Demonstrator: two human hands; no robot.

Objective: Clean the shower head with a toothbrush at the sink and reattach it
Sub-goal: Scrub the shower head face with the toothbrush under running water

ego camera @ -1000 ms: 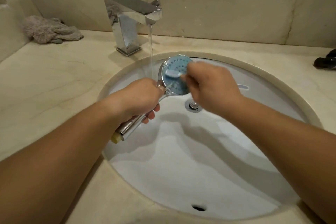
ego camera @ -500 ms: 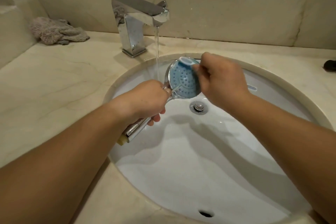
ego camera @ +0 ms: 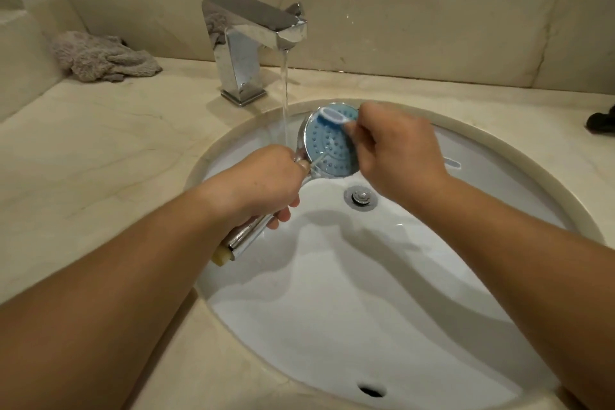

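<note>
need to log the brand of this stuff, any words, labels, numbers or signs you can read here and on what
None: no text can be read in this view.
shower head: blue face shows only nozzle dots, no lettering.
toothbrush: no print visible.
faucet: bare chrome, no logo shown.
dark object at the counter's right edge: too cut off to tell.

One shower head (ego camera: 327, 146) — one toothbrush (ego camera: 334, 116)

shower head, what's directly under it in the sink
Below the shower head lies white sink basin with the metal drain just beneath. The right hand covers the basin beside it.
</note>
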